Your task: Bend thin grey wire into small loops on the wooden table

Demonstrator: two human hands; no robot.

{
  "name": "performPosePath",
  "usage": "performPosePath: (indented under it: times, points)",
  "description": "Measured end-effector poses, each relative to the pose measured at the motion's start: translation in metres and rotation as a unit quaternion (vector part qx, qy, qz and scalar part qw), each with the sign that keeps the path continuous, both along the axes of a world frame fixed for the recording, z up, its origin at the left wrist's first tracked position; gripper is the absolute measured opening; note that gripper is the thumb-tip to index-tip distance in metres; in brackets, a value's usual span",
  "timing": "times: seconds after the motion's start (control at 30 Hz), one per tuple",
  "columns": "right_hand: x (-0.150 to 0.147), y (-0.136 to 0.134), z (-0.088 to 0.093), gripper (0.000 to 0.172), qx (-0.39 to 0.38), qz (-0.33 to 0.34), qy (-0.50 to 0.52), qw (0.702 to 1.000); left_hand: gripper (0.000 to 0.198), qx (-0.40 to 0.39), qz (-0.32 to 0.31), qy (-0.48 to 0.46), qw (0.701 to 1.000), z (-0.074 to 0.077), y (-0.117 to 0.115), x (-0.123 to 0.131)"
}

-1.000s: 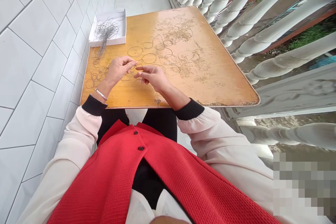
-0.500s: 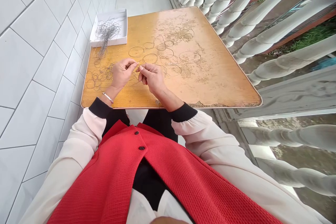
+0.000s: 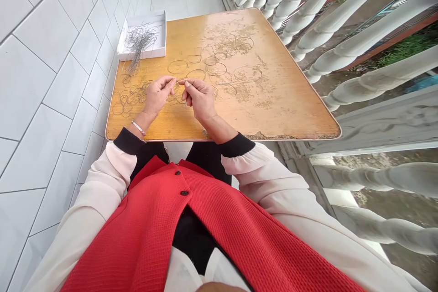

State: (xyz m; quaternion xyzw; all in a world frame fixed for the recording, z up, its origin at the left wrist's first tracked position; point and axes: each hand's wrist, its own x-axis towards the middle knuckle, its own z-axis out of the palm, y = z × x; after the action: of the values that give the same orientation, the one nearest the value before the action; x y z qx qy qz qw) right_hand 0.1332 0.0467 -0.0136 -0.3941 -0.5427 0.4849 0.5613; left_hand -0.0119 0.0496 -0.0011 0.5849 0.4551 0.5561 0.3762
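My left hand (image 3: 158, 96) and my right hand (image 3: 201, 98) are close together over the near left part of the table, thumbs against fingertips. Between them runs a piece of thin wire (image 3: 177, 84), pinched at both sides; its fine detail is too small to make out. Beyond my fingers lie several loose wire rings (image 3: 216, 69) of different sizes. Beside my left hand is a cluster of smaller wire loops (image 3: 127, 100), partly covered by that hand.
At the table's far left corner stands a white open box (image 3: 160, 52) with a tangle of thin wires (image 3: 139, 41) spilling over its front edge. The worn wooden table (image 3: 287, 114) sits between a tiled wall (image 3: 44, 77) and a white balustrade (image 3: 352, 50).
My hands have shifted slightly, with a small gap still between the fingertips. The left thumb and fingers have changed their angle a little. The rings and box have stayed put.
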Motion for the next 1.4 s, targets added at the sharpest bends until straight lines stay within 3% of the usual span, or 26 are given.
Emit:
performPosePath:
  times: [0.17, 0.37, 0.7, 0.97, 1.27, 1.4]
  points:
    - [0.002, 0.006, -0.008, 0.038, 0.032, -0.048, -0.022, 0.998, 0.022, -0.073, -0.009, -0.031, 0.997, 0.006, -0.017, 0.001]
    - [0.005, 0.01, -0.014, 0.043, 0.025, -0.059, -0.008, 0.998, 0.022, -0.121, -0.053, -0.095, 0.987, 0.008, -0.03, 0.001]
    - [0.007, 0.004, -0.01, 0.043, -0.018, -0.013, 0.014, 1.0, 0.017, -0.127, -0.042, -0.154, 0.979, 0.007, -0.026, -0.009]
    - [0.01, 0.002, 0.005, 0.033, -0.055, -0.01, 0.001, 0.998, 0.021, -0.106, -0.038, -0.12, 0.986, -0.003, -0.019, -0.008]
    - [0.011, 0.005, 0.0, 0.034, -0.098, 0.015, -0.008, 0.995, 0.016, -0.081, -0.009, -0.056, 0.995, -0.008, -0.018, -0.012]
    - [0.015, 0.01, -0.005, 0.023, -0.039, 0.005, -0.026, 0.999, 0.017, -0.093, -0.017, -0.054, 0.994, -0.005, -0.022, -0.009]
